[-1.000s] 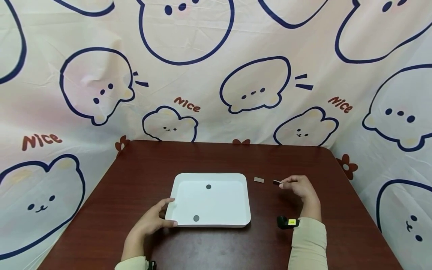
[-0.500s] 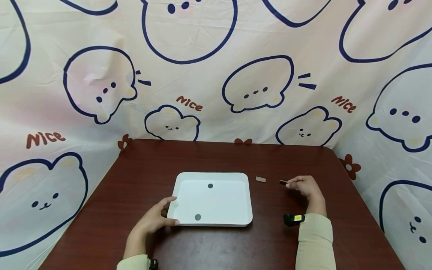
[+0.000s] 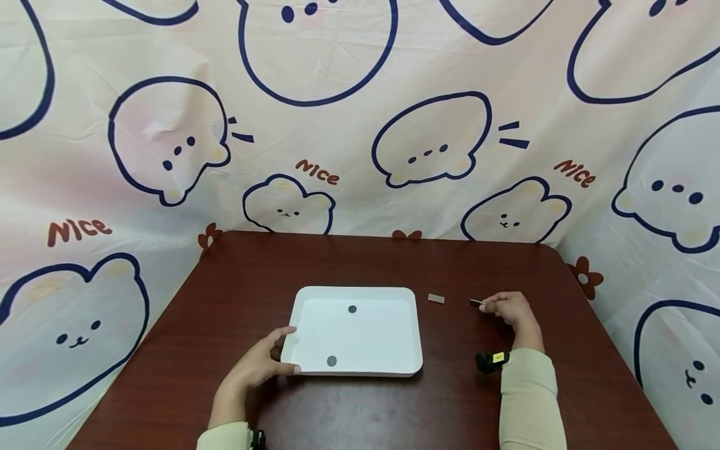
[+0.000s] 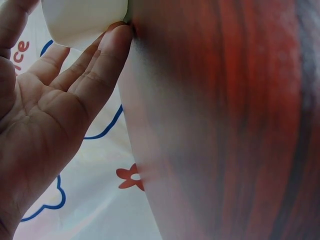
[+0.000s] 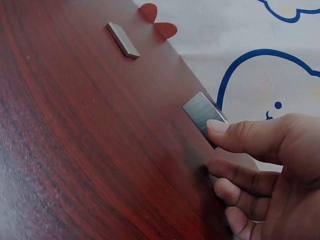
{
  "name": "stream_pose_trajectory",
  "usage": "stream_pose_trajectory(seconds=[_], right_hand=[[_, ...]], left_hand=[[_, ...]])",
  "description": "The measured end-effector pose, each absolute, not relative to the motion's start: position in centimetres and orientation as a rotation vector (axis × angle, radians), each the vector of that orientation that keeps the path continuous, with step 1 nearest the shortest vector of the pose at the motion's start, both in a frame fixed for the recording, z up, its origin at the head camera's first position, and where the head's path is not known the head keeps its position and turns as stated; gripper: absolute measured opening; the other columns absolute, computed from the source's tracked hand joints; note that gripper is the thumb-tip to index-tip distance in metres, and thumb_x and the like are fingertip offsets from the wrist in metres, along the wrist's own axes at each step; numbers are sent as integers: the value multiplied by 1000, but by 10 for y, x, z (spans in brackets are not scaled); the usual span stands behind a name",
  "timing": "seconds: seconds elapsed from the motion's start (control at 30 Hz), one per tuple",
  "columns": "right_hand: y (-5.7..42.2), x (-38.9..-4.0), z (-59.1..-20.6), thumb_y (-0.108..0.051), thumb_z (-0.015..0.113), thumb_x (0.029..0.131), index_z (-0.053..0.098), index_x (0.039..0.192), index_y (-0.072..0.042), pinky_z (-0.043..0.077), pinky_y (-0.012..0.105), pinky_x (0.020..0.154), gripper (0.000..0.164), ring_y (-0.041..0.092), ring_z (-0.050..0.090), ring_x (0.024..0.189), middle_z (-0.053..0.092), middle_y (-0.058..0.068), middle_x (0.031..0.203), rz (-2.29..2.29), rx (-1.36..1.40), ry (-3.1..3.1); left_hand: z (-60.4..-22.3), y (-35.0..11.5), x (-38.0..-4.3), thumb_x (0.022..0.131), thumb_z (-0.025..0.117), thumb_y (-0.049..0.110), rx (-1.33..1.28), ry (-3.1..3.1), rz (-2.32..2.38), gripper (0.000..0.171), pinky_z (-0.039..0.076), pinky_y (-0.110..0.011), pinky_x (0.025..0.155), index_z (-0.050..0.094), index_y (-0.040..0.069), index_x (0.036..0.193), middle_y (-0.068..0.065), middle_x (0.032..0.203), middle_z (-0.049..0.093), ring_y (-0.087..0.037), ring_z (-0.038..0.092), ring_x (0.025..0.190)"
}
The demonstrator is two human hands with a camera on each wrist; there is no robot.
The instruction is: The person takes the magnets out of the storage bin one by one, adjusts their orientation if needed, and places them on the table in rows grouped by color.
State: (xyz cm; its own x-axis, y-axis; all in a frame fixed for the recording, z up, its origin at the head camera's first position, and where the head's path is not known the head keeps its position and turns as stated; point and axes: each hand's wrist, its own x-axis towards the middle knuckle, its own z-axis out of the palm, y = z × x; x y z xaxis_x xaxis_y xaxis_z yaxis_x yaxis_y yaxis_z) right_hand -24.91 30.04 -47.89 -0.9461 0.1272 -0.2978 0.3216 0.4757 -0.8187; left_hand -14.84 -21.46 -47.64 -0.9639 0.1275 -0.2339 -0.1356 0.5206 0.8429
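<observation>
Because the printed backdrop [image 3: 427, 56] hangs beyond the dark red-brown table [image 3: 247, 269], I can give my attention to the tabletop. On it the white tray [image 3: 377, 340] is held at its near left corner by the left hand [image 3: 255, 362], thumb along the front rim and index finger over the side. To the right of the tray, the right hand [image 3: 512, 310] pinches a flat metal block [image 5: 196, 112] between thumb and fingertip; I cannot tell whether that block meets the wood. A similar loose block [image 3: 435, 299] lies flat on the table between the tray and the pinched one, touching neither. Smallest are the near grey disc [image 3: 332, 360], close to the tray's front rim, and the far grey disc [image 3: 352, 309], toward its back. As I judge it, doing this well calls for light, even pressure on the tray so neither disc slides, and for a firm pinch at one end of the block, its other end in sight, with any move made slowly and well clear of the loose one.
</observation>
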Motion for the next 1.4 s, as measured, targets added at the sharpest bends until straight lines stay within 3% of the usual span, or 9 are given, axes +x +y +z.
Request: stream_pose_trajectory(seconds=[0.23, 0.47, 0.7, 1.1, 1.4], right_hand=[[309, -256, -485, -12, 71, 81, 71, 88, -2, 39, 33, 56, 12, 22, 46, 70, 57, 3, 79, -1407, 385, 2543], [316, -257, -482, -13, 70, 82, 71, 86, -4, 41, 36, 62, 10, 26, 47, 81, 58, 9, 93, -1300, 360, 2554], [318, -259, -475, -8, 66, 83, 70, 87, 1, 41, 38, 63, 10, 23, 47, 71, 60, 7, 85, -1168, 210, 2610], [317, -264, -483, -11, 67, 85, 70, 95, 2, 42, 46, 77, 17, 32, 53, 88, 63, 17, 96, -964, 55, 2750], [315, -264, -486, -10, 63, 88, 67, 106, 3, 37, 55, 86, 23, 45, 47, 105, 55, 28, 114, -938, 49, 2818]], left_hand=[[-478, -214, -147, 61, 87, 10, -14, 2489, 1431, 86, 46, -38, 68, 45, 9, 136, -17, 118, 55, -26, 59, 91], [-478, -214, -146, 62, 86, 10, 6, 2474, 1447, 86, 46, -38, 68, 44, 7, 136, -17, 117, 56, -27, 59, 90], [-478, -213, -145, 62, 86, 9, -13, 2476, 1449, 85, 46, -38, 67, 44, 8, 136, -17, 118, 55, -26, 59, 90], [-477, -214, -143, 61, 87, 11, -2, 2480, 1445, 86, 46, -39, 68, 44, 7, 136, -19, 120, 55, -27, 59, 91], [-476, -213, -146, 62, 86, 10, -8, 2493, 1445, 84, 46, -39, 69, 45, 8, 135, -20, 121, 54, -27, 59, 91]])
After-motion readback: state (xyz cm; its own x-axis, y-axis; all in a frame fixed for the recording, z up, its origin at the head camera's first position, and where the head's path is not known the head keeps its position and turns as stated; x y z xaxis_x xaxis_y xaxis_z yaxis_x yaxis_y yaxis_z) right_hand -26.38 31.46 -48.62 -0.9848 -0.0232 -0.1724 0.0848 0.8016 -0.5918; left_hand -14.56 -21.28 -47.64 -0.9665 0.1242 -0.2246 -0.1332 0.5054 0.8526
